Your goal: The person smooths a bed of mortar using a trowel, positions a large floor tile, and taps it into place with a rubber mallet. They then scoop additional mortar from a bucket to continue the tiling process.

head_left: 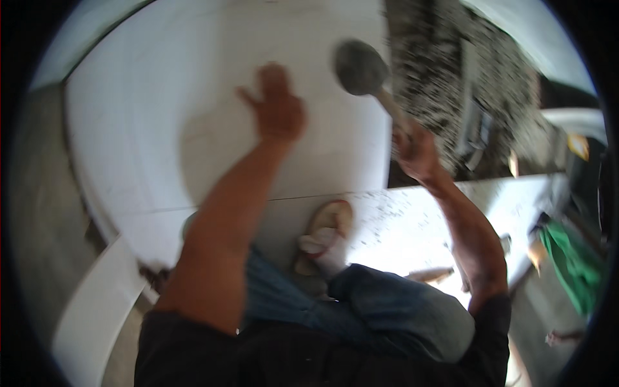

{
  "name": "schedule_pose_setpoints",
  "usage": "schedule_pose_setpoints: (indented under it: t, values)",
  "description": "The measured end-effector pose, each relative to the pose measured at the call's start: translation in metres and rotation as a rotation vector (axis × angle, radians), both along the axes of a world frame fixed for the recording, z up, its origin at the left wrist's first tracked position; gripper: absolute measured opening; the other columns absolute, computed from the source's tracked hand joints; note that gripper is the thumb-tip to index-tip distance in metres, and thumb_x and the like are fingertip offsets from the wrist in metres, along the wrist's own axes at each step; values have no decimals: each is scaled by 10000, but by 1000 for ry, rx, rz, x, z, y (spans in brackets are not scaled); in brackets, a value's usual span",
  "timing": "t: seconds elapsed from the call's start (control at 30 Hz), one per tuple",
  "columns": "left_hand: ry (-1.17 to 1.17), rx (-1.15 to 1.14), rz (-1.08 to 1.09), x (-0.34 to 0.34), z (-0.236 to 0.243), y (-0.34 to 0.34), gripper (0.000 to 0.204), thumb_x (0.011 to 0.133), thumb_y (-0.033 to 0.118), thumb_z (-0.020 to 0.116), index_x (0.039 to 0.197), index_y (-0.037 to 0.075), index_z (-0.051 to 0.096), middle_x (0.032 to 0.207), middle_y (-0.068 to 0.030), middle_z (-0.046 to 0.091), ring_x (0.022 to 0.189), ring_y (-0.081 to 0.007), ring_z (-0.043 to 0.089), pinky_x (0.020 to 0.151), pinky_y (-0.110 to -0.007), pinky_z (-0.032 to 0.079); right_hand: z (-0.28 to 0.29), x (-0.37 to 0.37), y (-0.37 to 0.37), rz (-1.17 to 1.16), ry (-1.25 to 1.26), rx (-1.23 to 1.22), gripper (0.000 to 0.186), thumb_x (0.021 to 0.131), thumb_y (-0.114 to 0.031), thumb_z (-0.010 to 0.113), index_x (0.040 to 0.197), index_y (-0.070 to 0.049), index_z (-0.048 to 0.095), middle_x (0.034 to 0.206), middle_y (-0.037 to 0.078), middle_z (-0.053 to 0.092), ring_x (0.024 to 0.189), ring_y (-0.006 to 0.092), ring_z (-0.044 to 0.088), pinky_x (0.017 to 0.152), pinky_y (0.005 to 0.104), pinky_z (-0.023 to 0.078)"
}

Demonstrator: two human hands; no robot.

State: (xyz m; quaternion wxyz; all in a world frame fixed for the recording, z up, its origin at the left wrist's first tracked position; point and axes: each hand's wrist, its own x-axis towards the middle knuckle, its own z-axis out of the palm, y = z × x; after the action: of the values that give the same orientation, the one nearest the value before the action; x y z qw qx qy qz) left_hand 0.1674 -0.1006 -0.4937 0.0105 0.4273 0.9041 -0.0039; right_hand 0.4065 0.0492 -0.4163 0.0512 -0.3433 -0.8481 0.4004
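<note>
My right hand (418, 153) is wrapped round the handle of a mallet (360, 67) with a thick, rounded grey head. The head is raised to the upper left of that hand, in front of a large white floor tile (161, 122). Over the same tile, my left hand (279, 109) is held with its thumb apart and fingers stretched forward, with nothing in it. It is blurred, and I cannot tell whether it touches the surface.
To the right of the tile lies a bed of rough grey mortar (425, 71) with a metal tool (476, 132) on it. Crumbs dot the nearer white tile (387, 222), close to my sandalled foot (329, 229). A green cloth (570, 264) lies far right; a white panel (97, 316) is lower left.
</note>
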Motion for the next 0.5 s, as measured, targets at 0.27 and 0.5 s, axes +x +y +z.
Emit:
schedule_pose_setpoints:
  t: [0.27, 0.5]
  values:
    - [16, -54, -37, 5, 12, 9, 627, 907, 260, 424, 1463, 59, 214, 1545, -86, 167, 1440, -291, 106, 1054, -697, 112, 9, 8, 7, 128, -117, 158, 441, 949, -458, 500, 852, -28, 483, 496, 120, 539, 383, 254, 539, 359, 403, 436]
    - [62, -62, -77, 9, 12, 7, 627, 909, 265, 416, 1456, 33, 216, 1537, -111, 175, 1435, -301, 133, 1053, -687, 136, -4, 27, 7, 173, -232, 116, 414, 963, -432, 480, 869, -29, 476, 493, 106, 504, 363, 233, 494, 340, 385, 413]
